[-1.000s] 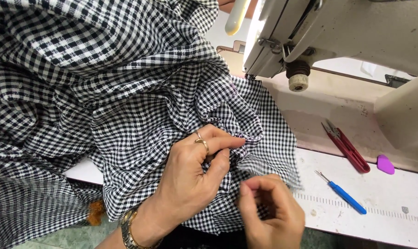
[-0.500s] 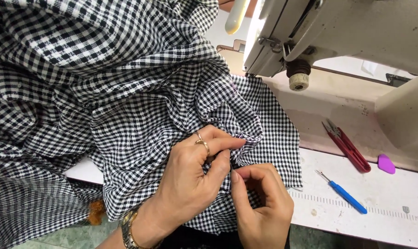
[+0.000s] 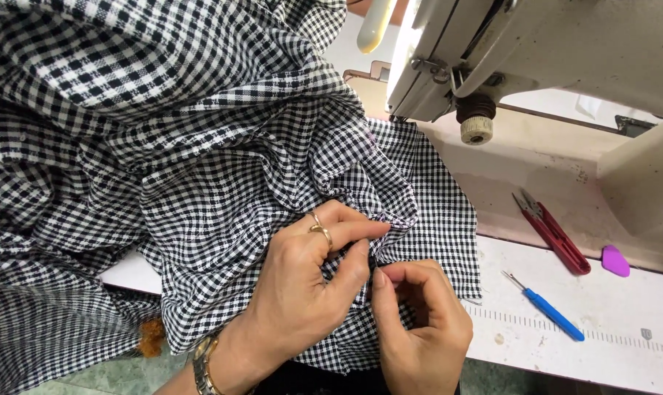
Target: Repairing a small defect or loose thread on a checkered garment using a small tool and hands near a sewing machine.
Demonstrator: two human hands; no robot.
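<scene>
Both hands work one small spot on the black-and-white gingham fabric, near its right edge, just in front of the sewing machine. Left hand pinches a fold of the cloth between thumb and forefinger, fingers narrow and closed on it. Right hand is curled tight, thumb and fingertips pressed together right at that fold; whether they grip a thread or a pin, cannot tell.

Progress, judged: hand work at the fold is mid-way, and the cloth is not under the needle.

The fabric lies bunched, spread from far left toward near right, its flat corner pointing right at the machine bed. Red thread snips, blue seam ripper and purple chalk lie untouched to the right.
</scene>
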